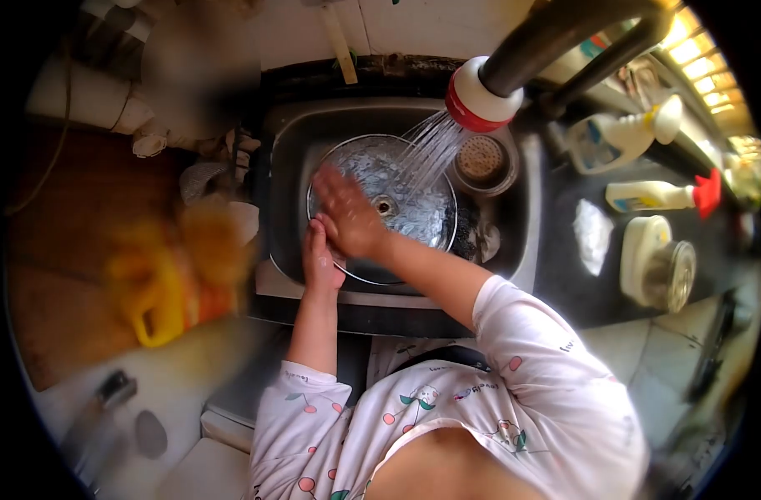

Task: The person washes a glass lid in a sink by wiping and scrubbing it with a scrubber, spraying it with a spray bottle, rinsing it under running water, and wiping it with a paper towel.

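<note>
A round glass lid (422, 221) with a thin metal rim and a small fitting at its centre is in the sink (282, 158), wet under running water. My left hand (320, 260) is closed at the lid's near left rim; its grip is partly hidden. Lying over the left part of the lid is my right hand (351, 218), its fingers stretched out and blurred by motion. Water sprays onto the lid from a white and red tap head (480, 96) above.
A round container (484, 162) stands at the sink's right side, with dark scrubbing material (464, 242) below it. Spray bottles (651, 196), a white crumpled item (593, 236) and a lidded jar (670, 275) are on the right counter. A yellow item (155, 292) is blurred at left.
</note>
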Motion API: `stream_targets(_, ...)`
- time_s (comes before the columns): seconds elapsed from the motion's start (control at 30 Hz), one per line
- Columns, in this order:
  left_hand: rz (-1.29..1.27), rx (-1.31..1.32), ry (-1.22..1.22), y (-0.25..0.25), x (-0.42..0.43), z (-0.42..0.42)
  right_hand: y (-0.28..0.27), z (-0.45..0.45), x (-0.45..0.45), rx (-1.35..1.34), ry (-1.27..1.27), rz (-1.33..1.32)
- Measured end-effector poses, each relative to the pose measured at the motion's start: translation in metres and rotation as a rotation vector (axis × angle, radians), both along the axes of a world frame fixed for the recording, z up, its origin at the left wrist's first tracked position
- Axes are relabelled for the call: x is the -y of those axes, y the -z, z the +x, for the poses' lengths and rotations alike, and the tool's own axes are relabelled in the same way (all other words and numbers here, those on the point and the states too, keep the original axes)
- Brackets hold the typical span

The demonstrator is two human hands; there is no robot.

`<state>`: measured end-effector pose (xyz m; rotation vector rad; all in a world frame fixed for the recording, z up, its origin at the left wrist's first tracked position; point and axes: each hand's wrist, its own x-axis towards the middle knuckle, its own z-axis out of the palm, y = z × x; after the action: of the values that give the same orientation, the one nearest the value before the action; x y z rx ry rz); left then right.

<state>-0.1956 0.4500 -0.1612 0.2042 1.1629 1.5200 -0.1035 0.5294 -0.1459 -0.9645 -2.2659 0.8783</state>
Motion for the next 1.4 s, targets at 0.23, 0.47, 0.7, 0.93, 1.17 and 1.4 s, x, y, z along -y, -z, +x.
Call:
stream_targets(0.23,0.105,-0.084,0.059,-0.051,0.000,-0.024,0.001,0.083,0.052,0.177,-0.345,0.000)
stream_targets(0.47,-0.014,-0.142,0.093,-0.045,0.002,0.009,0.033,0.045,-0.024,0.244,0.352,-0.102)
stream_targets(0.7,0.161,-0.154,-0.005,-0.032,-0.015,0.007,-0.007,0.001,0.019,-0.191,-0.083,-0.024)
stream_targets(0.93,-0.007,-0.214,0.008,-0.059,-0.003,-0.017,0.009,0.083,0.055,0.138,-0.392,-0.022)
stream_targets(1.17,0.014,-0.403,-0.046,-0.089,0.004,-0.015,0.021,0.154,0.045,0.306,0.072,-0.201)
stream_targets(1.4,0.052,-0.605,-0.083,-0.103,0.016,-0.008,0.004,0.194,0.064,0.267,0.343,-0.063)
